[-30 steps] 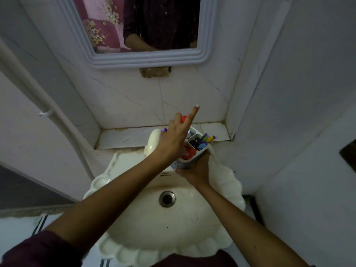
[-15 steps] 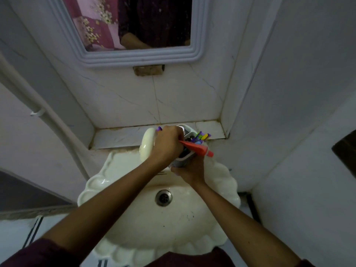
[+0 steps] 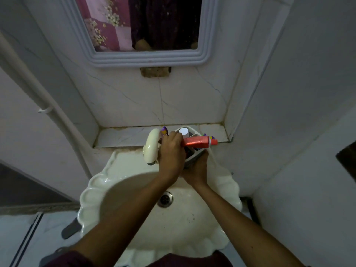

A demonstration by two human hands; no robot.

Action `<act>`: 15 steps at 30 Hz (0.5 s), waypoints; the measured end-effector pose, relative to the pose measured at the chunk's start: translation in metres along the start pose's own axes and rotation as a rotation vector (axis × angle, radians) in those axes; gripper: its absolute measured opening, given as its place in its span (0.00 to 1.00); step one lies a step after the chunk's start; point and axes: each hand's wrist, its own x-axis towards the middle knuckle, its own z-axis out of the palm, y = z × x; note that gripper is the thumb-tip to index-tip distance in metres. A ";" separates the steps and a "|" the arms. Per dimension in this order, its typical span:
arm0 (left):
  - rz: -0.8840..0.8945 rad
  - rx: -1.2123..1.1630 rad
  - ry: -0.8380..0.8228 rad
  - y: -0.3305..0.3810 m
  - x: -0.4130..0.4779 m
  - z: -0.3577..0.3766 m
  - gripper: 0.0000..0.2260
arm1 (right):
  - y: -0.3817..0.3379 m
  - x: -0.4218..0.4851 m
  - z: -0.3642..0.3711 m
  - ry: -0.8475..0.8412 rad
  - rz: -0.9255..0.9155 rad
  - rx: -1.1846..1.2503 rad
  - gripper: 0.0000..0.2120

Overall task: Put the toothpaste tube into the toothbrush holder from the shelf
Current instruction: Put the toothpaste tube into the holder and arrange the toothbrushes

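Note:
A red toothpaste tube lies sideways across the top of the white toothbrush holder, its cap end pointing right. My left hand grips the tube's left end, covering the holder's left side. Just below, my right hand grasps the holder from underneath, over the back of the sink. A white round cap and purple-and-yellow toothbrush ends show in the holder. The marble shelf runs behind it.
A cream tap stands immediately left of my left hand. The scalloped white sink with its drain lies below. A framed mirror hangs above the shelf, walls close in on both sides, and a pipe runs down the left.
My left hand curled its raised finger in and turned the tube from upright to lying sideways over the holder. My right hand kept its hold under the holder.

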 end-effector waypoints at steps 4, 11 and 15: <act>-0.027 0.042 -0.098 0.000 -0.004 0.006 0.03 | -0.003 0.001 -0.004 -0.005 0.035 -0.093 0.31; -0.277 -0.002 -0.077 0.003 -0.017 0.012 0.06 | -0.008 -0.009 0.003 0.043 -0.037 -0.110 0.31; -0.259 0.007 -0.079 0.001 -0.006 0.011 0.05 | -0.009 -0.004 0.000 0.011 -0.007 -0.046 0.22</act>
